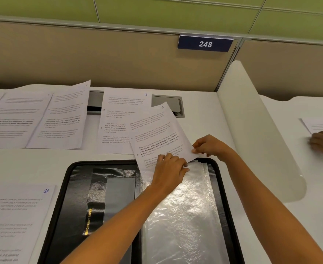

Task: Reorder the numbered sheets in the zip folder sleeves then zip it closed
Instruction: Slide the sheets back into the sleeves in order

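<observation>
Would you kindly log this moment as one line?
folder open; sheet at sleeve mouth; left hand grips sleeve; right hand pinches sheet edge

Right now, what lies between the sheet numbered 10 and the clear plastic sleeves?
The head view shows the zip folder's black inner cover, lettered IMPORTANT PAPER, between sheet 10 and the sleeves.

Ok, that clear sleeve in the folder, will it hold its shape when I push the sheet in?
Probably floppy: the clear sleeve looks thin and crinkled. Its mouth likely collapses unless held, as the left hand seems to do. Glossy, so the sheet should slide.
</observation>
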`<state>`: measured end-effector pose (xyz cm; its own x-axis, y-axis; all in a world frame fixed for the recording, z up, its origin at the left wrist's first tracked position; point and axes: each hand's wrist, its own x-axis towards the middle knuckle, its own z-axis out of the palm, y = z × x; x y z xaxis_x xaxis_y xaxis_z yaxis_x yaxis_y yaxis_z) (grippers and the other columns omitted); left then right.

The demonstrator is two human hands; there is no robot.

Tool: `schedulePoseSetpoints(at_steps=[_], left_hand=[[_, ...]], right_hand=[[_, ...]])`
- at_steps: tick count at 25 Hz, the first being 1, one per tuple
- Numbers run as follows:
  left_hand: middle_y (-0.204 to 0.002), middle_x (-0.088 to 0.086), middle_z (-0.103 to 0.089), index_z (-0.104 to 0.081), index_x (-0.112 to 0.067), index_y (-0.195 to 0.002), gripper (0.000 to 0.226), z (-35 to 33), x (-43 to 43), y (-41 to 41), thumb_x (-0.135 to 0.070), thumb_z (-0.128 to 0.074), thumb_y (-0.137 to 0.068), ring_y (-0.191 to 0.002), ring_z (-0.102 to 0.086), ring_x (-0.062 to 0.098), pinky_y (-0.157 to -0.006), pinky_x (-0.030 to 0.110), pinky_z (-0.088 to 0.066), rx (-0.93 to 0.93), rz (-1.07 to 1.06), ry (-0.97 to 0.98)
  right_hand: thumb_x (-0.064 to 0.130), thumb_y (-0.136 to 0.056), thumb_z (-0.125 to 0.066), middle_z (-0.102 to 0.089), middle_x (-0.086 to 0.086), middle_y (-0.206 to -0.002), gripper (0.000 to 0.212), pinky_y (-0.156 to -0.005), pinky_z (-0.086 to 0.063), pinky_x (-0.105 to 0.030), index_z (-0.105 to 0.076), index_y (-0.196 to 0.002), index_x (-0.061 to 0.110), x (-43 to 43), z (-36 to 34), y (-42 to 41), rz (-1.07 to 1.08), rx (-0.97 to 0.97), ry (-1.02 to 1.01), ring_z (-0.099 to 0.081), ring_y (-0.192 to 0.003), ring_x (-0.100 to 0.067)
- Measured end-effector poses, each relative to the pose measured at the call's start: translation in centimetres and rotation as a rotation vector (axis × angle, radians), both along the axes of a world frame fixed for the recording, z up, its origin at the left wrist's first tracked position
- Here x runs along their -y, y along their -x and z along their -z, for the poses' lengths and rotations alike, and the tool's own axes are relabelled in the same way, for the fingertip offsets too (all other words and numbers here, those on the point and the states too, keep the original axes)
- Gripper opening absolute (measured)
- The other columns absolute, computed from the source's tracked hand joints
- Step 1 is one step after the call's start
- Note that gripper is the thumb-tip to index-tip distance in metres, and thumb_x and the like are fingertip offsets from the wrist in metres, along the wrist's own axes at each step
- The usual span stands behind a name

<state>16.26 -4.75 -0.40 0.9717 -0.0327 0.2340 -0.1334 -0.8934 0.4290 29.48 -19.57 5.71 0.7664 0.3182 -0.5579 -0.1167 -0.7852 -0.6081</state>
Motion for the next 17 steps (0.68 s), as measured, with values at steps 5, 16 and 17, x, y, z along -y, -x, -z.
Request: schedulePoseSetpoints(at_steps=[5, 16, 17], left_hand=[[-0.086, -0.008, -0.068, -0.07, -0.026, -0.092, 0.021, -0.2, 0.9, -0.3, -0.042, -0.056, -0.093, -0.089, -0.056, 0.015, -0.084, 0.036, -0.038, 0.042, -0.025, 0.002], [-0.089, -0.007, -0.065, -0.073, -0.031, -0.094, 0.014, -0.9, 2.0, -0.7, -0.038, -0.073, -0.082, -0.087, -0.056, 0.015, -0.078, 0.035, -0.044, 0.152, -0.104, -0.031], [-0.091, -0.006, -0.063, -0.072, -0.03, -0.095, 0.015, -1.0, 2.1, -0.8, -0.038, -0.073, -0.082, -0.087, -0.055, 0.016, -0.077, 0.035, -0.044, 0.147, -0.106, -0.026]], right_hand=[[0.011, -0.078, -0.077, -0.06, -0.001, -0.078, 0.011, -0.059, -0.037, -0.022, -0.07, -0.086, 0.012, -0.1, -0.6, 0.5, 0.004, -0.036, -0.014, -0.048, -0.072, -0.011], [0.007, -0.077, -0.076, -0.065, 0.0, -0.072, 0.007, -0.049, -0.039, -0.017, -0.07, -0.078, 0.01, -0.6, -1.3, 1.6, 0.132, -0.091, -0.037, -0.052, -0.066, -0.009], [0.003, -0.078, -0.073, -0.064, -0.001, -0.071, 0.005, -0.044, -0.039, -0.014, -0.07, -0.08, 0.007, -0.7, -1.3, 1.9, 0.141, -0.096, -0.039, -0.052, -0.064, -0.009]])
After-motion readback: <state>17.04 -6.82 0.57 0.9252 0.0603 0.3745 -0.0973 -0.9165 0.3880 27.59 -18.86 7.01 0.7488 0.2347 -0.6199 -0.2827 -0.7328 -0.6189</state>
